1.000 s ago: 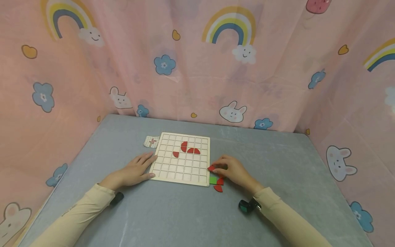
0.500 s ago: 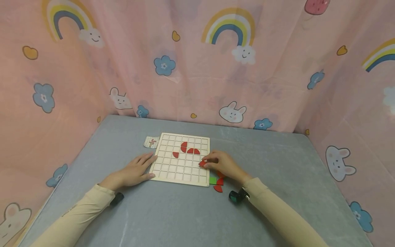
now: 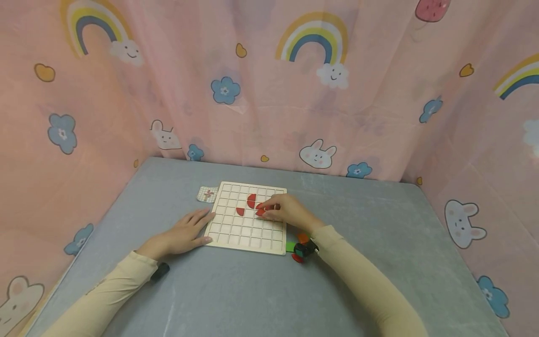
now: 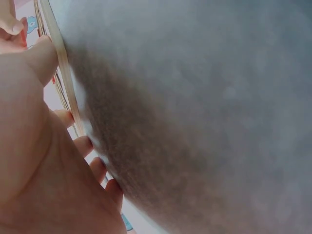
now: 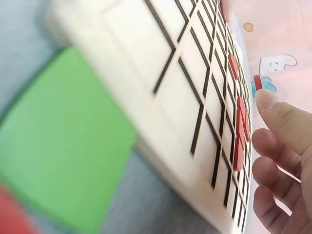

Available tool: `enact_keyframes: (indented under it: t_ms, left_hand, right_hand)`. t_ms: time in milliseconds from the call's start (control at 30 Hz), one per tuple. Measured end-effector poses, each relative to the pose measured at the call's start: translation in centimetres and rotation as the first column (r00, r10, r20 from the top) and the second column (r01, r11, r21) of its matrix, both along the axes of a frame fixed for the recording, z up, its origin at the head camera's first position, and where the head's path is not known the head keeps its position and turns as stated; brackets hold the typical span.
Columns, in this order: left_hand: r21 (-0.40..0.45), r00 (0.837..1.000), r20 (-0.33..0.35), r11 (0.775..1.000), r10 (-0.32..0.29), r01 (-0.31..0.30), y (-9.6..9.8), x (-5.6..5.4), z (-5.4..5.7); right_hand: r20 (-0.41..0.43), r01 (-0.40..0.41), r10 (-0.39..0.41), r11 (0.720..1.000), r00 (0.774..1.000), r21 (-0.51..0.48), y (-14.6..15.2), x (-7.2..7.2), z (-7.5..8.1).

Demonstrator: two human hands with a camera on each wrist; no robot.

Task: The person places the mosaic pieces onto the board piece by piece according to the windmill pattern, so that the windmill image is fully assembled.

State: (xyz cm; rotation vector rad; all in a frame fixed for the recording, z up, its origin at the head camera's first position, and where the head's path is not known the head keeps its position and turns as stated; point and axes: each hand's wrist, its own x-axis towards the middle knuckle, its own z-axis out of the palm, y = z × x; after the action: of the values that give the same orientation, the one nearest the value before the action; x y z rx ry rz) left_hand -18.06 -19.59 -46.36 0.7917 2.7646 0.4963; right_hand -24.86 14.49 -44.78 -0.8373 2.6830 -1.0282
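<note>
A pale wooden grid board point(image 3: 236, 234) lies on the table. My left hand point(image 3: 181, 234) rests flat along its left edge, fingers extended; the left wrist view shows the fingertips and thumb against the board's side point(image 4: 66, 73). Over the middle of the board, my right hand point(image 3: 292, 213) pinches a red quarter-circle tile point(image 3: 260, 212) between thumb and fingers. In the right wrist view this red tile point(image 5: 258, 82) sticks up past the thumb tip. A red pair point(image 3: 251, 201) and a single red tile point(image 3: 240, 211) sit in the grid; other red tiles are partly hidden by the right fingers.
A small pattern card point(image 3: 207, 194) lies by the board's upper left corner. At its lower right are a green tile point(image 3: 290, 246), an orange tile point(image 3: 302, 238) and a red tile point(image 3: 297, 258), partly covered by the right wrist camera point(image 3: 301, 251). A pink curtain point(image 3: 269, 117) hangs behind.
My right hand has carried the red tile from beside the board's right edge leftward and away from me, to over the middle. My left hand has stayed in place.
</note>
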Motion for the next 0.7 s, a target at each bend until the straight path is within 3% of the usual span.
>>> enact_keyframes:
  t_ms: [400, 700]
  left_hand:
    - [0.010, 1.000, 0.009, 1.000, 0.003, -0.003, -0.2, -0.2, -0.4]
    - [0.027, 1.000, -0.005, 1.000, -0.001, 0.001, -0.1, -0.1, -0.4]
  right_hand:
    - [-0.097, -0.122, 0.137, 0.982, 0.986, 0.144, -2.6, -1.5, -0.2]
    - [-0.116, -0.118, 0.143, 0.973, 0.983, 0.198, -3.2, -1.9, -0.3]
